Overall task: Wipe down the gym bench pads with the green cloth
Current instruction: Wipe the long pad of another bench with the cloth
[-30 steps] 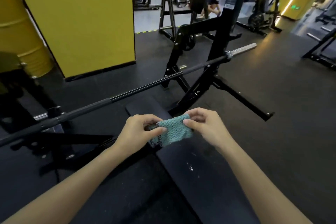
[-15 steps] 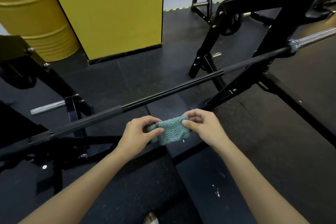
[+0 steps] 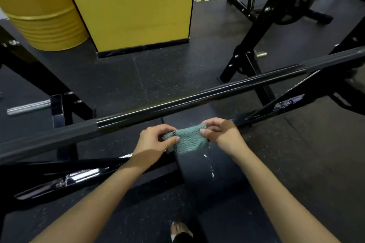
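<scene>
Head view: a person looks down along a black bench pad (image 3: 207,175), with both forearms reaching forward under a racked barbell (image 3: 177,102).
Green cloth (image 3: 187,141): folded into a small thick square and held between the two hands over the pad, on the near side of the bar. I cannot tell whether its underside touches the pad.
Left hand (image 3: 153,141): thumb and curled fingers pinch the cloth's left edge, beside the dark stitched hem.
Right hand (image 3: 221,134): curled fingers and thumb pinch the cloth's right edge.
Pad surface: pale streaks (image 3: 210,163) lie just below the cloth toward the pad's right side.
Step, as judged: the cloth is being readied and no wiping stroke looks to have begun.
Risk, knuckles: the barbell crosses close above and beyond the hands, so a long forward stroke could drive them into it.
Risk, bunching: an edge pinch gives little downward pressure, so on tacky upholstery the cloth may roll up or pull free. A flat palm would likely hold it better.
Risk, coverage: the fold is narrower than the pad, so one central pass would probably miss the sides and the part under the bar.
Risk, footing: a foot (image 3: 180,232) shows at the lower edge near the glossy frame leg (image 3: 79,178), so leaning forward could catch it.
</scene>
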Tool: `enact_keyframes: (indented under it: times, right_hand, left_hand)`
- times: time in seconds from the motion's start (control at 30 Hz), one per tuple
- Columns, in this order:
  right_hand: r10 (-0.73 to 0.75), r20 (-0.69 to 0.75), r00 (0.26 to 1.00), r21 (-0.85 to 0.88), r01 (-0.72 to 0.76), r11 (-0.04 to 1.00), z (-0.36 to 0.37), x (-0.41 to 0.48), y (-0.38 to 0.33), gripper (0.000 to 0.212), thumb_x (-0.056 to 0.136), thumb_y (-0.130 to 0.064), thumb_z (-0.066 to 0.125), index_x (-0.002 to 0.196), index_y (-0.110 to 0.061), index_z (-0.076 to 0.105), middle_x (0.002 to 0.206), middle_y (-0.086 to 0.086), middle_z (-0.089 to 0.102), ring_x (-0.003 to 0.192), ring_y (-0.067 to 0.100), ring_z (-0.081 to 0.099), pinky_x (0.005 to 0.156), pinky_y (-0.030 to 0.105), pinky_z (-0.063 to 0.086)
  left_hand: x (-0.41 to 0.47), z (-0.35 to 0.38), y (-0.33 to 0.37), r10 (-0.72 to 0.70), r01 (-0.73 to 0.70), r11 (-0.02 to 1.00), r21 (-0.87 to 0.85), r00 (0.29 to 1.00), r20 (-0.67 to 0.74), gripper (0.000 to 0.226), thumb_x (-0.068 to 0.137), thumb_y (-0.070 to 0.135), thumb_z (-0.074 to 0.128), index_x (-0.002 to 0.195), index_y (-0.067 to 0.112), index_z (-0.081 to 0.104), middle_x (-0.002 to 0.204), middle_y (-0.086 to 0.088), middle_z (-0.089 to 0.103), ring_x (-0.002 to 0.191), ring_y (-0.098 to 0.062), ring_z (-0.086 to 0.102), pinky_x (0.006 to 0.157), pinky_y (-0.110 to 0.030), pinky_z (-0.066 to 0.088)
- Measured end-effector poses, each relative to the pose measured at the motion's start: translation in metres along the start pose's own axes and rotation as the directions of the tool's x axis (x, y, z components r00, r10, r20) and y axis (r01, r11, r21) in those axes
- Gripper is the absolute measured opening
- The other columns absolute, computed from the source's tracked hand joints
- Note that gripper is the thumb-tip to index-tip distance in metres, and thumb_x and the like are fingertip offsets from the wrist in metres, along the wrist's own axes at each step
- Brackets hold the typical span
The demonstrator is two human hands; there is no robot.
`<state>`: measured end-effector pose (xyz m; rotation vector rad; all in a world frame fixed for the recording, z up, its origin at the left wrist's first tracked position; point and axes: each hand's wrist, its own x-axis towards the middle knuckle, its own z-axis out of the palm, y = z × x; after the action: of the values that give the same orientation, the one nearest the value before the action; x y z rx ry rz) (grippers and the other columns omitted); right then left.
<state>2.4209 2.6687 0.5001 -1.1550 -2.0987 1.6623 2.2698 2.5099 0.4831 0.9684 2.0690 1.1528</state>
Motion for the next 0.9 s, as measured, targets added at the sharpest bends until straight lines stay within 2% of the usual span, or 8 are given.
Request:
enact_keyframes:
  times: [0.1,0.2,0.3,0.43,0.53,0.67,0.8,0.9]
  right_hand:
    - [-0.049,0.018,0.999,-0.011,0.049,0.999,0.011,0.039,0.026,0.023,0.085,-0.001,0.070,0.082,-0.022,0.064,0.074,0.003,0.067,0.058,-0.003,0.061,0.055,0.013,0.046]
    - [-0.092,0.021,0.996,-0.017,0.092,0.996,0.022,0.071,0.050,0.014,0.086,-0.007,0.072,0.087,-0.021,0.068,0.083,0.008,0.072,0.072,0.010,0.065,0.061,0.019,0.049]
    - [-0.093,0.021,0.995,-0.043,0.094,0.995,0.034,0.104,0.072,0.011,0.086,-0.011,0.073,0.096,-0.013,0.070,0.091,0.012,0.074,0.078,0.015,0.067,0.066,0.026,0.053]
    - [-0.097,0.047,0.994,-0.063,0.100,0.993,0.047,0.146,0.091,0.018,0.086,-0.012,0.073,0.102,-0.006,0.071,0.093,0.015,0.073,0.075,0.014,0.064,0.058,0.022,0.047]
    - [-0.098,0.053,0.994,-0.081,0.102,0.991,0.051,0.171,0.100,0.014,0.086,-0.014,0.074,0.098,-0.007,0.072,0.083,0.007,0.072,0.072,0.015,0.064,0.058,0.025,0.050]
    - [-0.121,0.078,0.990,-0.077,0.127,0.989,0.052,0.200,0.103,0.003,0.085,-0.014,0.074,0.082,-0.015,0.073,0.072,0.005,0.069,0.067,0.018,0.061,0.066,0.033,0.053]
    - [-0.142,0.085,0.986,-0.116,0.151,0.982,0.051,0.232,0.091,0.006,0.086,-0.012,0.072,0.081,-0.013,0.074,0.069,0.006,0.063,0.061,0.012,0.052,0.055,0.023,0.045]
    - [-0.143,0.043,0.989,-0.192,0.149,0.970,0.058,0.255,0.093,0.007,0.088,-0.018,0.071,0.082,-0.015,0.074,0.067,0.000,0.062,0.062,0.012,0.052,0.056,0.023,0.044]
  left_hand:
    - [0.029,0.014,-0.035,0.020,-0.021,0.999,-0.033,0.999,-0.050,0.013,0.082,0.020,0.080,0.093,0.025,0.075,0.086,0.016,0.074,0.080,0.007,0.065,0.077,-0.016,0.049]
    - [0.054,0.025,-0.067,0.035,-0.037,0.999,-0.019,0.995,-0.098,0.013,0.082,0.023,0.080,0.094,0.026,0.076,0.087,0.016,0.074,0.081,0.004,0.066,0.076,-0.017,0.048]
    - [0.075,0.030,-0.094,0.032,-0.031,0.999,0.004,0.988,-0.149,0.014,0.083,0.027,0.079,0.097,0.027,0.076,0.090,0.012,0.074,0.083,-0.008,0.068,0.075,-0.025,0.052]
    - [0.103,0.034,-0.122,0.055,-0.049,0.998,0.036,0.981,-0.186,0.011,0.083,0.029,0.079,0.093,0.029,0.075,0.088,0.008,0.076,0.083,-0.018,0.070,0.077,-0.034,0.056]
    - [0.122,0.037,-0.136,0.063,-0.056,0.998,0.040,0.977,-0.203,0.019,0.081,0.029,0.081,0.098,0.022,0.078,0.092,0.011,0.076,0.082,-0.006,0.069,0.078,-0.027,0.054]
    - [0.142,0.038,-0.143,0.078,-0.068,0.996,0.052,0.973,-0.217,0.015,0.082,0.029,0.080,0.096,0.023,0.077,0.090,0.015,0.073,0.069,0.012,0.058,0.066,-0.008,0.041]
    - [0.169,0.036,-0.141,0.075,-0.059,0.996,0.067,0.964,-0.253,0.014,0.084,0.028,0.078,0.095,0.021,0.076,0.085,0.014,0.070,0.080,0.004,0.061,0.063,-0.008,0.041]
    - [0.187,0.040,-0.151,0.051,-0.021,0.994,0.104,0.953,-0.300,0.022,0.088,0.030,0.074,0.106,0.018,0.074,0.097,0.006,0.072,0.084,-0.002,0.063,0.072,-0.010,0.048]
